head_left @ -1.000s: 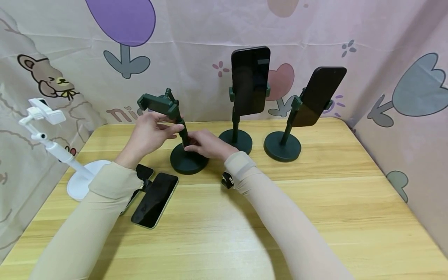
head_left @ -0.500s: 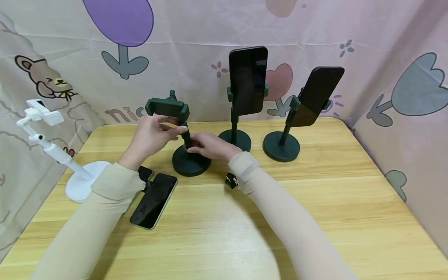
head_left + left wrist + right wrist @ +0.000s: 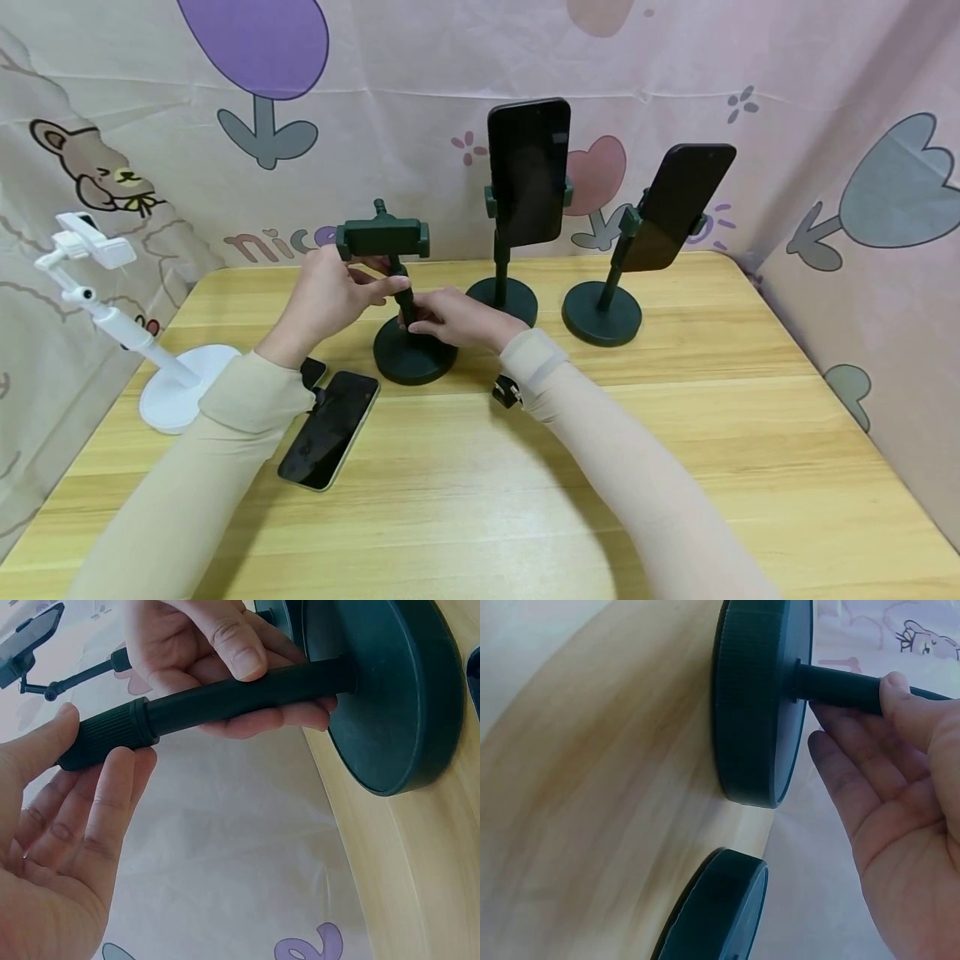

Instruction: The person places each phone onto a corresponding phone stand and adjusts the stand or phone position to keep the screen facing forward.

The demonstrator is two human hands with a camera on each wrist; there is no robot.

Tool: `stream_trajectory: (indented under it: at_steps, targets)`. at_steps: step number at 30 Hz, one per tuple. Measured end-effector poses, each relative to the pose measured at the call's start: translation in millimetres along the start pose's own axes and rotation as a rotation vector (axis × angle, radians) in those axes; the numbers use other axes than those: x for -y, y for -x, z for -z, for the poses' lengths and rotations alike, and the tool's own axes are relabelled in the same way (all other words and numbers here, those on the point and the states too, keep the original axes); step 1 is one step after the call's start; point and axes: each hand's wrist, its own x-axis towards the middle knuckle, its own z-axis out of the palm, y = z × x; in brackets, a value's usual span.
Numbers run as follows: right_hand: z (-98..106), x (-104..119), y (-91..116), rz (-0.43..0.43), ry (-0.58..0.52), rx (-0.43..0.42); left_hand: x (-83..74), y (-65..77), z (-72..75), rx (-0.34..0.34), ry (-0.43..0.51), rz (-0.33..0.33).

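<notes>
A dark green phone stand point(image 3: 414, 358) is upright on the wooden table, its phone clamp point(image 3: 384, 237) holding no phone and facing forward. With thumb and fingers my left hand point(image 3: 330, 292) pinches the ribbed collar point(image 3: 109, 735) on the stand's pole, just below the clamp. Lower down, my right hand point(image 3: 468, 321) grips the pole point(image 3: 840, 686) close above the round base point(image 3: 754, 712). In front of the left forearm's cuff lies a black-screened smartphone point(image 3: 330, 429). Another phone point(image 3: 312, 371) is mostly hidden under that cuff.
Two more green stands, one with a phone point(image 3: 528, 171) upright and one with a tilted phone point(image 3: 678, 208), stand to the right. A white stand point(image 3: 131, 329) is at the far left. A patterned cloth point(image 3: 405, 133) hangs behind the table point(image 3: 675, 433).
The stand's clamp has turned from angled left to facing forward and shifted right. The base has slid slightly right and nearer, both hands moving along with it.
</notes>
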Motion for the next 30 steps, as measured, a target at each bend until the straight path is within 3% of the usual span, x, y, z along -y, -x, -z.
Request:
stream_trajectory:
  at_steps: [4,12,30]
  targets:
    - [0.2,0.7,3.3,0.013,0.010,0.014,-2.4,1.7,-0.6,0.016,0.006,0.028]
    - [-0.8,-1.1,7.1,0.032,0.002,0.022,-4.1,3.3,-1.5,0.010,0.013,-0.006]
    - [-3.1,0.1,11.7,0.044,-0.029,0.024,-6.2,6.0,-2.6,0.014,0.025,0.007]
